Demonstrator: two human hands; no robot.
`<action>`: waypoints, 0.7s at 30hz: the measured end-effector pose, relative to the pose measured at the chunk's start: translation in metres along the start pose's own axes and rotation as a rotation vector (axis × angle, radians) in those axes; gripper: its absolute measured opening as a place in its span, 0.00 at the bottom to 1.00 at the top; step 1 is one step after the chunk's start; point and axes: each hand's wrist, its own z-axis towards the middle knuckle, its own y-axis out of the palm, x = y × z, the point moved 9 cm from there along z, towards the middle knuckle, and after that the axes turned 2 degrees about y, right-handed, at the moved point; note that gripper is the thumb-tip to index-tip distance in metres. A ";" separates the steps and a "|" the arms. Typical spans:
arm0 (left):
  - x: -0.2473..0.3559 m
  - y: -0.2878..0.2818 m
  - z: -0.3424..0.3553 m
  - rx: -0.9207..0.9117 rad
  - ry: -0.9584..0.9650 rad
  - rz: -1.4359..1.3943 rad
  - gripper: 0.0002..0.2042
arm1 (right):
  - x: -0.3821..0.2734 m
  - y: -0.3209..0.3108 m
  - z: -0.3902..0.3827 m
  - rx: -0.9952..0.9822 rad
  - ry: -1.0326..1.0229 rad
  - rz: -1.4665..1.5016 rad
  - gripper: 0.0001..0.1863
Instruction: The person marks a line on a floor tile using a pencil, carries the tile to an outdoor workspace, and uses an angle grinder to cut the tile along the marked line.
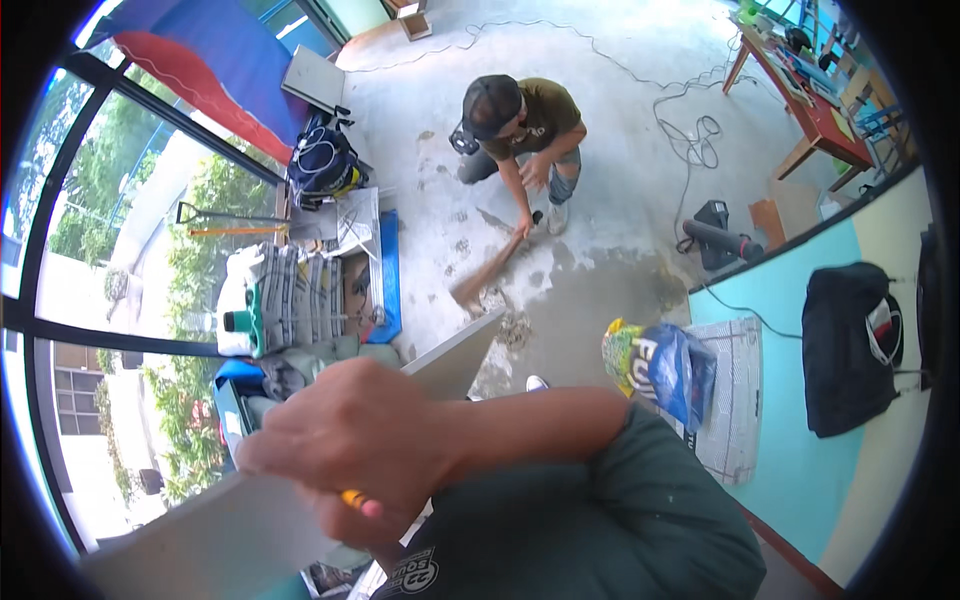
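Note:
My right hand [345, 440] reaches across from the right, with its fingers closed round a pencil. Only the pencil's yellow and pink eraser end [362, 503] sticks out below the fist. Behind and under the hand lies a long pale grey board [230, 535], slanting from the lower left up toward the middle. The fist hides part of the board, and whether it touches the board I cannot tell. My left hand does not show.
A person [520, 125] crouches ahead, one hand on a wooden-looking strip [490, 275] on the concrete floor. Stacked grey panels [300, 300] stand by the windows at left. Blue and yellow bags [675, 375] lie at right near a black bag [850, 345]. Cables [695, 145] trail across the floor.

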 end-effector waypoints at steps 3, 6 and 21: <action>-0.010 0.057 0.069 0.009 -0.022 0.004 0.20 | 0.060 0.020 0.051 0.012 -0.087 0.151 0.10; -0.032 0.114 0.151 -0.005 -0.049 0.002 0.20 | 0.129 0.048 0.100 -0.095 -0.153 0.189 0.14; -0.108 0.553 0.540 -0.413 -0.239 0.054 0.20 | 0.446 0.077 0.385 -0.102 -0.225 0.232 0.12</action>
